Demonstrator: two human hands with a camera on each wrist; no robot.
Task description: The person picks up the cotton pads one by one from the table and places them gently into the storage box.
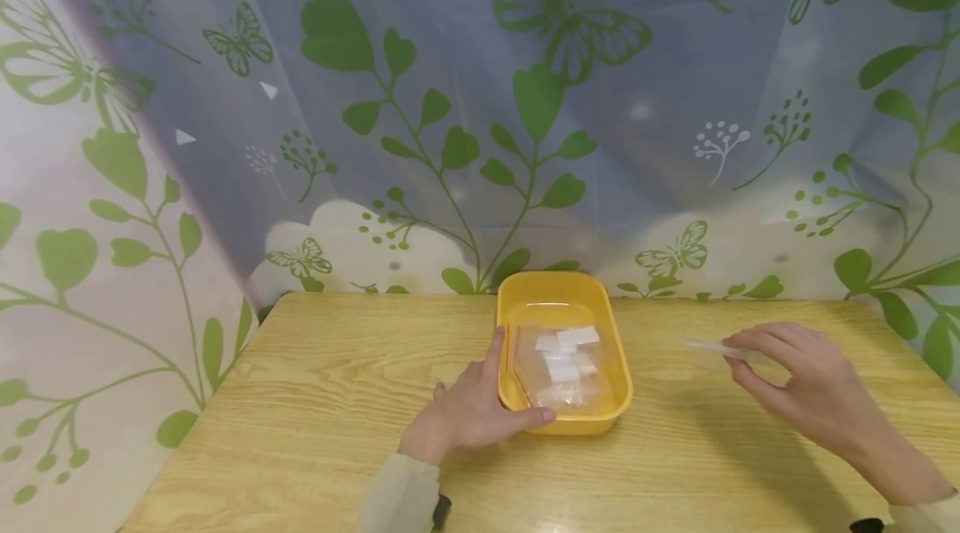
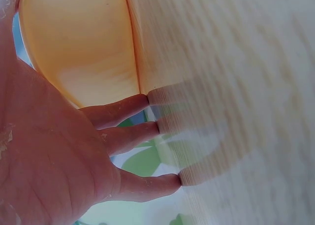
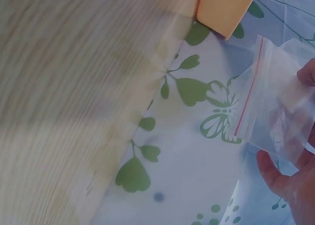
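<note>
A yellow plastic bin stands on the table, holding several clear zip bags with white pieces. My left hand rests against its near left corner, the thumb along the front rim and the index finger along the left side. In the left wrist view, three spread, fairly straight fingers touch the tabletop beside the bin wall. To the right of the bin, above the table, my right hand pinches a clear zip bag. That bag has a red seal line and something whitish inside.
The wood-grain table runs back to a hanging cloth printed with green leaves and butterflies. The bin's far end stands close to that cloth. Another printed cloth hangs along the left side.
</note>
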